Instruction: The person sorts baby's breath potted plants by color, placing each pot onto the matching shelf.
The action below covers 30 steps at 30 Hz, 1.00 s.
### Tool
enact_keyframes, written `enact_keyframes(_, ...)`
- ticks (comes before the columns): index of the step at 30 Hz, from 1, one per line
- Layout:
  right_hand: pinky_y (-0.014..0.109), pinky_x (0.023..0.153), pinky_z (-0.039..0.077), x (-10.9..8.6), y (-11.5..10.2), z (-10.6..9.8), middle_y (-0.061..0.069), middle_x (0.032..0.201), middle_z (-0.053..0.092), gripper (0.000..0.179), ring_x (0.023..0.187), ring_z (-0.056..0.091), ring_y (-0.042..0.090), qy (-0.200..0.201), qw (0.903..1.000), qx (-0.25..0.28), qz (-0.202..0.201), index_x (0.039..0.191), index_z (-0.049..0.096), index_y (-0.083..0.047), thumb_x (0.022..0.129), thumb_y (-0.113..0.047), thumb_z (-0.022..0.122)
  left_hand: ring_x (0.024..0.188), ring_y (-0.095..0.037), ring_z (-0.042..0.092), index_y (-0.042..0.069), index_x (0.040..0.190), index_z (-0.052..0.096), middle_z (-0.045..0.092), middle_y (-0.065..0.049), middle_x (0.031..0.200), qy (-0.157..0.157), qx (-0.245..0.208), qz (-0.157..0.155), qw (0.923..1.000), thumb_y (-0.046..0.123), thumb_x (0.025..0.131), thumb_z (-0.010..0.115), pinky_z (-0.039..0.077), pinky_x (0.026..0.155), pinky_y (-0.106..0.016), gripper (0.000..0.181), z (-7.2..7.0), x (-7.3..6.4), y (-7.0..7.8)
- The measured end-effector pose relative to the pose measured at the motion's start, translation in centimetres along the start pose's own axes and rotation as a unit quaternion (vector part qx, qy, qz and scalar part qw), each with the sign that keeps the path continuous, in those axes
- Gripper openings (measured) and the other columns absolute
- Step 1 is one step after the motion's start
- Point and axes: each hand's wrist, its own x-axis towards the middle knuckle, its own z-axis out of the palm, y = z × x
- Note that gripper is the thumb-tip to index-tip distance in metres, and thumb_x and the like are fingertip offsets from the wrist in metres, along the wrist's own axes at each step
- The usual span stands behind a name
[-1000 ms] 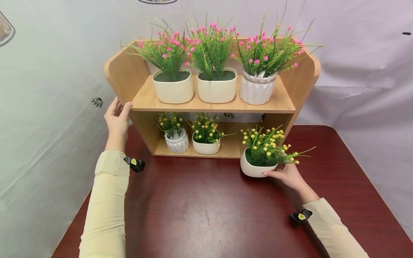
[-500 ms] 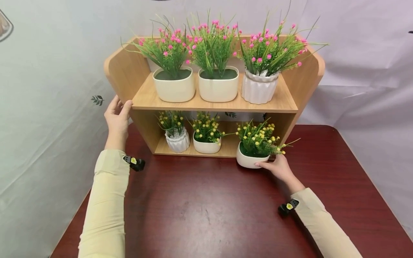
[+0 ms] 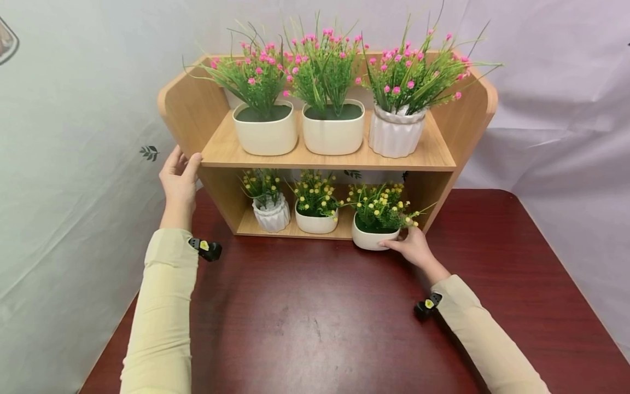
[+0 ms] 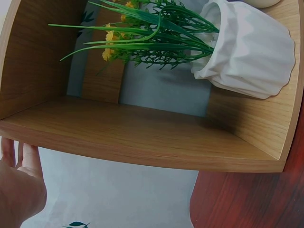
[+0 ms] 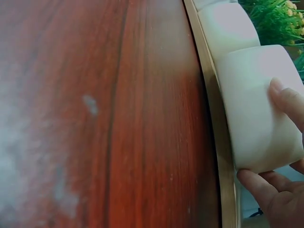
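Note:
My right hand (image 3: 415, 247) grips a cream oval flowerpot (image 3: 375, 239) by its right end. Green leaves and small yellow flowers fill the pot. It sits at the front edge of the lower shelf of a wooden two-tier rack (image 3: 305, 160). In the right wrist view, fingertips (image 5: 285, 95) press its wall, and it stands against or very close to the neighbouring cream flowerpot (image 5: 232, 28). My left hand (image 3: 178, 186) touches the rack's left side panel from outside, near the upper shelf; in the left wrist view its fingers (image 4: 31, 159) look straight against the panel.
On the lower shelf stand a white fluted pot (image 3: 273, 216) and a cream oval pot (image 3: 316, 223), both with yellow flowers. Above are two cream pots (image 3: 266, 134) and a white fluted pot (image 3: 396, 133) with pink flowers. The rack stands on a dark red table (image 3: 305, 312).
My right hand has moved left and toward the rack with the yellow-flowered pot, bringing it from over the table to the lower shelf's edge. The left hand stays put.

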Motion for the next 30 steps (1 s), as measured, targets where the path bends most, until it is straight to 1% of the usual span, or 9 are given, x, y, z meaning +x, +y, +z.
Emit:
enact_keyframes(3,0.024,0.061,0.037,0.4,0.0,0.2,0.011,0.087,0.054,0.075,0.066,0.043,0.017,0.0,0.9999,-0.011,0.001,0.133,0.046,-0.004,0.071,-0.021,0.084,0.114,-0.02,0.056,0.02,0.127,0.062,0.061,-0.006,0.128,0.0,0.0,0.001,1.0,0.008,0.085,0.07,0.042,0.105,-0.039,0.044,0.0,0.0,0.0)
enact_keyframes(5,0.026,0.063,0.036,0.7,-0.1,0.4,0.011,0.091,0.055,0.074,0.069,0.043,0.019,0.0,0.9998,-0.017,0.003,0.132,0.046,-0.003,0.071,-0.021,0.084,0.114,-0.02,0.056,0.02,0.128,0.062,0.061,-0.006,0.128,-0.001,0.0,0.002,1.0,0.008,0.085,0.07,0.042,0.104,-0.039,0.045,0.0,0.0,0.0)
enact_keyframes(9,0.025,0.067,0.039,1.3,0.0,0.6,0.017,0.108,0.06,0.074,0.081,0.049,0.022,-0.005,0.9999,-0.012,0.011,0.132,0.045,-0.001,0.072,-0.021,0.083,0.116,-0.02,0.055,0.021,0.129,0.061,0.06,-0.006,0.129,0.0,0.003,-0.003,1.0,0.01,0.086,0.07,0.041,0.105,-0.039,0.045,-0.1,-0.1,0.0)
enact_keyframes(12,0.021,0.071,0.042,1.8,0.0,0.8,0.02,0.123,0.057,0.076,0.093,0.053,0.023,-0.011,0.9998,0.002,0.013,0.135,0.043,-0.001,0.073,-0.021,0.083,0.117,-0.02,0.055,0.021,0.129,0.061,0.06,-0.006,0.13,0.001,0.007,-0.007,1.0,0.01,0.086,0.069,0.041,0.106,-0.039,0.045,-0.2,-0.1,0.1)
enact_keyframes(14,0.018,0.072,0.044,2.1,0.0,0.9,0.021,0.127,0.055,0.076,0.099,0.054,0.025,-0.014,0.9997,0.016,0.015,0.135,0.042,-0.001,0.073,-0.019,0.083,0.117,-0.02,0.054,0.022,0.129,0.061,0.059,-0.006,0.131,0.003,0.01,-0.008,0.9999,0.011,0.086,0.069,0.041,0.106,-0.039,0.045,-0.2,-0.1,0.1)
enact_keyframes(17,0.014,0.072,0.044,2.5,-0.1,1.0,0.021,0.13,0.052,0.077,0.104,0.054,0.027,-0.019,0.9988,0.042,0.018,0.136,0.041,0.0,0.074,-0.016,0.082,0.118,-0.02,0.054,0.022,0.129,0.061,0.059,-0.006,0.132,0.002,0.008,-0.009,0.9999,0.011,0.086,0.069,0.041,0.106,-0.039,0.045,-0.2,0.0,0.1)
enact_keyframes(22,0.01,0.072,0.045,3.1,-0.2,1.2,0.023,0.128,0.053,0.072,0.108,0.054,0.029,-0.026,0.9965,0.073,0.033,0.135,0.04,0.003,0.076,-0.011,0.08,0.119,-0.019,0.054,0.022,0.129,0.061,0.058,-0.006,0.133,0.0,0.007,-0.008,0.9999,0.011,0.086,0.069,0.04,0.107,-0.039,0.045,-0.2,0.1,0.1)
enact_keyframes(26,0.013,0.073,0.046,3.3,-0.1,1.3,0.025,0.124,0.054,0.069,0.107,0.055,0.03,-0.028,0.9953,0.08,0.047,0.133,0.041,0.005,0.078,-0.01,0.078,0.116,-0.019,0.055,0.021,0.128,0.061,0.059,-0.007,0.131,0.0,-0.001,-0.009,1.0,0.01,0.085,0.07,0.042,0.105,-0.038,0.045,-0.1,0.1,0.0)
enact_keyframes(30,0.017,0.078,0.048,3.4,-0.1,1.4,0.026,0.127,0.053,0.072,0.112,0.054,0.031,-0.023,0.9942,0.095,0.044,0.136,0.038,0.003,0.078,-0.01,0.078,0.114,-0.019,0.056,0.02,0.127,0.062,0.061,-0.006,0.129,-0.001,-0.006,-0.006,1.0,0.009,0.085,0.071,0.043,0.103,-0.037,0.045,0.0,0.1,0.0)
